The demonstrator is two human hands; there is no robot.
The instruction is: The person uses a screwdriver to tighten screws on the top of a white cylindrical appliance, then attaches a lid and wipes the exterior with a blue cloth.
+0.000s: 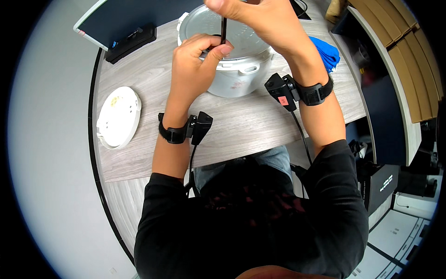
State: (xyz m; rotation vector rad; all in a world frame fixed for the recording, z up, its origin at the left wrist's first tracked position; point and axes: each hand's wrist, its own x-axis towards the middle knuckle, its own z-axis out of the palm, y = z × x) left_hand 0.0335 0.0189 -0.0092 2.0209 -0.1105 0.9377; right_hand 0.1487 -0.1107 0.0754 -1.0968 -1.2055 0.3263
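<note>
1. Currently, the left hand (193,60) is mostly closed, fingers curled and thumb laid beside the lower end of a dark rod (224,30); I cannot tell whether it grips the rod or something hidden under the fingers.
2. The right hand (269,23), higher and to the right of the left one, has hold of the rod's upper part, thumb across it; its fingers run past the upper edge, so their full closure is hidden.
3. The rod stands nearly upright between the two hands.
4. Directly under both hands is a white pot (232,79) with a grey top (248,44), standing on the wood-grain worktop (246,116).
5. Well to the left of the left hand, and nearer the body, lies a white round part (118,123) with small holes.
6. Just right of the right wrist is a blue cloth (326,53).
7. Beyond the left hand, farther left, sits a black bar-shaped device (132,45).
</note>
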